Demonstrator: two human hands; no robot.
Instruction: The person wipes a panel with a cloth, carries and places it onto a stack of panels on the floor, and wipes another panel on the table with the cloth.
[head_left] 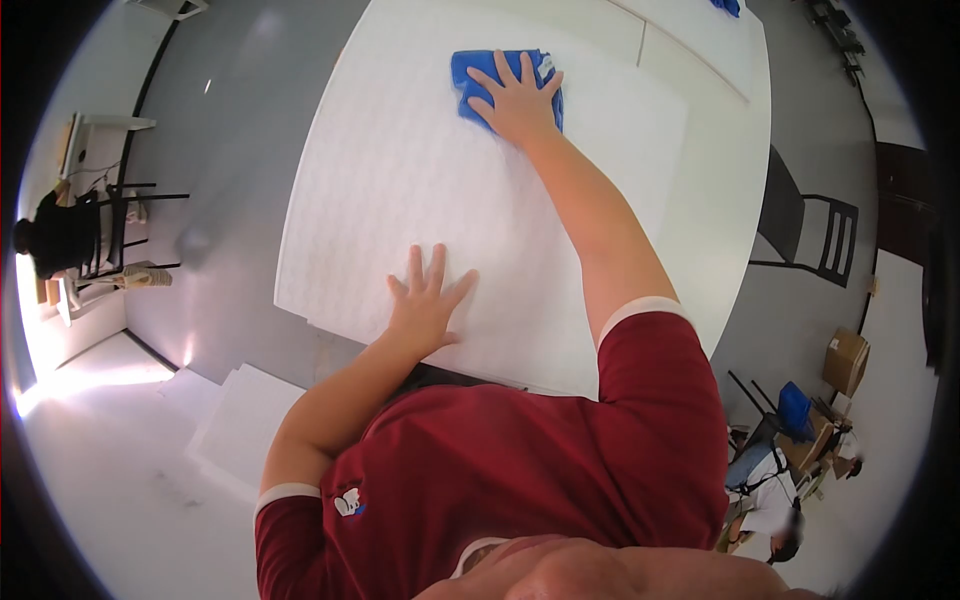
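Note:
My right hand (pixel 520 105) lies with spread fingers on a folded blue cloth (pixel 475 70) toward the far side of the white table (pixel 400 180). Part of the cloth is hidden under the palm, and a small pale patch shows at its upper right corner. Nearer to my body, my left hand (pixel 422 308) rests flat on the same white surface, fingers apart, with nothing in it.
Another blue item (pixel 728 6) sits at the table's far right edge. A black chair (pixel 810 220) stands to the right. People (pixel 770 500) are at the lower right near a cardboard box (pixel 846 362). Another person (pixel 65 235) is at far left.

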